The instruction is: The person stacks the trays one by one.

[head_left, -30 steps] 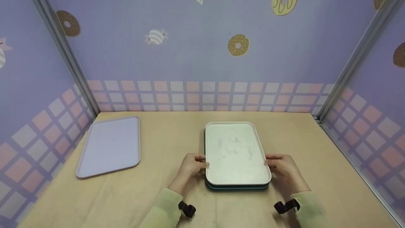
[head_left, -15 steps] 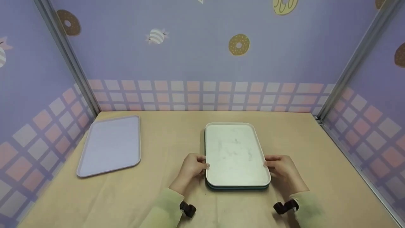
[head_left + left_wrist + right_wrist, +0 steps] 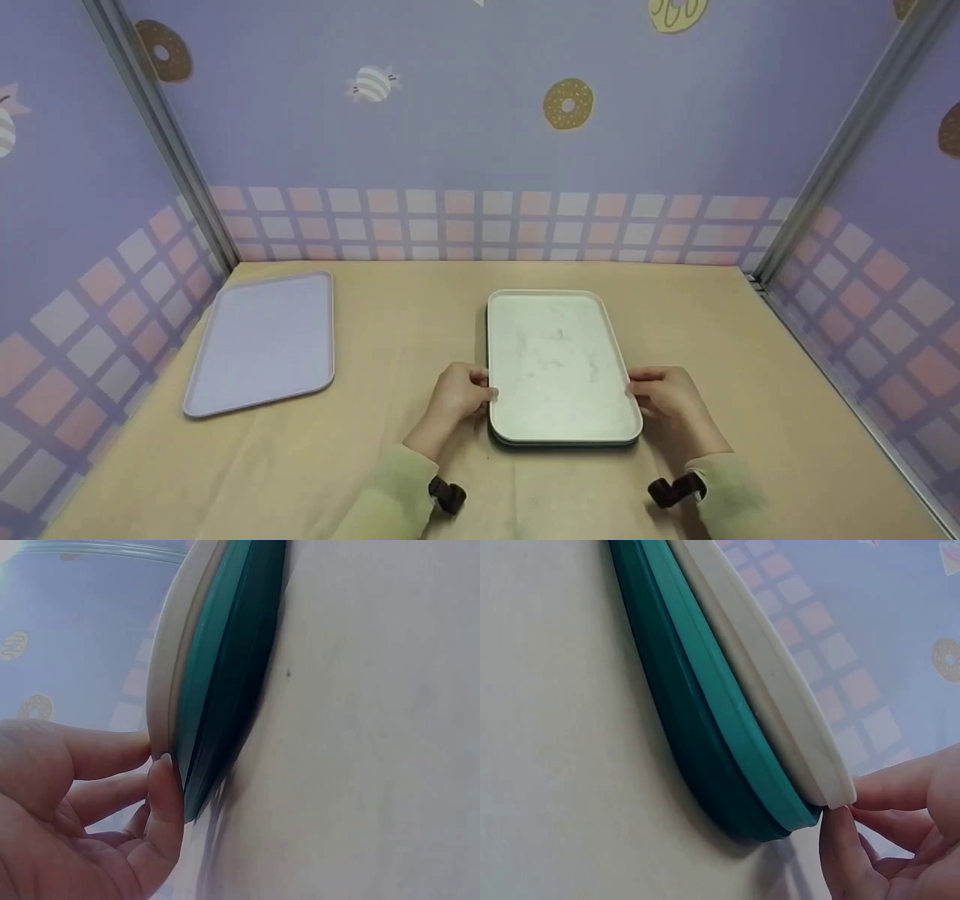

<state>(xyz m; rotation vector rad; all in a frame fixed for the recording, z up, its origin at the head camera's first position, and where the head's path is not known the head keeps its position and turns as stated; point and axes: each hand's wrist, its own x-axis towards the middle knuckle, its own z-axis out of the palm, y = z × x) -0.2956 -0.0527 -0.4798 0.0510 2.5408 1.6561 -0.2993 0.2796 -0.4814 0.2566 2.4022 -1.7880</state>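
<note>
Right of centre, a left hand and right hand pinch opposite sides of a white tray atop teal trays. Stacking seems in hand; next calls for level, even handling.

A lavender tray lies near the left side of the table, whose surface is beige and slightly creased. Behind the table stands a purple-blue wall, printed with doughnuts and one striped candy. A band of pink and whitish squares runs along its lower part. Grey metal posts rise at both back corners.
</note>
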